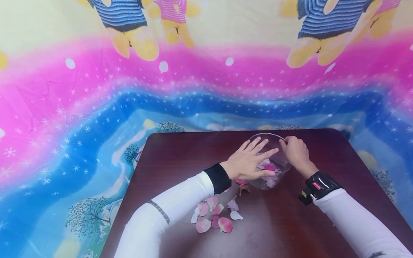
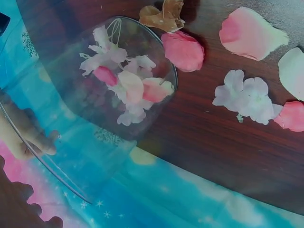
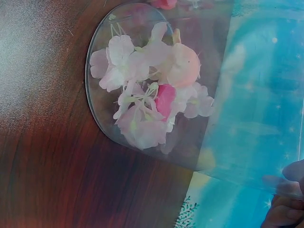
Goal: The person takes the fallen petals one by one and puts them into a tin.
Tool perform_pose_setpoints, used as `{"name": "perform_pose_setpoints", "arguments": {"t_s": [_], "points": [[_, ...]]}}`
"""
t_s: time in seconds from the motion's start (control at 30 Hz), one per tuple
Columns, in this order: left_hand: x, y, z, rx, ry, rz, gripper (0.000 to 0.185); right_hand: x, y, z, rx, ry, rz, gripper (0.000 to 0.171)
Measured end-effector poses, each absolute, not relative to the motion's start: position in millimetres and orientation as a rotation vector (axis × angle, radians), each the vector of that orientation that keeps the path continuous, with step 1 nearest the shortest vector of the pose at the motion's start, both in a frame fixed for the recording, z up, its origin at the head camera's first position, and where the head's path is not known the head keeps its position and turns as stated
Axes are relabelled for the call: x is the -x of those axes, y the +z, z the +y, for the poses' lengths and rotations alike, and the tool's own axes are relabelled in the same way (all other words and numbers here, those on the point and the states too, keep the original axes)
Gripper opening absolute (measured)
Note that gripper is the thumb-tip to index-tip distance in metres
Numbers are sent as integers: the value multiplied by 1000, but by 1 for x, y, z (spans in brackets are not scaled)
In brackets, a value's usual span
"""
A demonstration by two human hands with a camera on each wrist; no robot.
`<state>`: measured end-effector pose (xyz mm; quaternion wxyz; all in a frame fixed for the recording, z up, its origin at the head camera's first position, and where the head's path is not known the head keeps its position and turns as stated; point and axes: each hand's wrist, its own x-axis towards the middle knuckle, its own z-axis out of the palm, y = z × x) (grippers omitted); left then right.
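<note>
A clear bowl (image 1: 284,175) holds pale blossoms (image 2: 102,57) and a few pink petals in its bottom. My right hand (image 1: 295,152) grips the bowl's rim on the right side, thumb inside; in the right wrist view, part of that hand (image 3: 285,199) shows at the lower right corner. Fingers spread, my left hand (image 1: 250,161) is over the left side of the bowl's mouth, holding nothing that I can see. Whether it touches the rim cannot be told. Its dark fingers (image 2: 23,204) show at the lower left in the left wrist view.
Loose pink and white petals (image 1: 203,225) lie on the dark wooden table (image 1: 274,229), in front of the bowl and to its left. A brown curled petal (image 1: 244,189) lies close by the bowl. Behind the table hangs a patterned cloth (image 1: 206,79).
</note>
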<state>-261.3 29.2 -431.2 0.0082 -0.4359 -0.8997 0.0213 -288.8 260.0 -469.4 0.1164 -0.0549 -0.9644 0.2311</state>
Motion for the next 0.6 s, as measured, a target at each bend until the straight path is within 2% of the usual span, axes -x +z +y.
{"name": "perform_pose_setpoints", "arguments": {"t_s": [0.6], "points": [[261, -438, 2, 1389, 7, -2776, 81, 289, -471, 261, 144, 684, -2796, 31]]}}
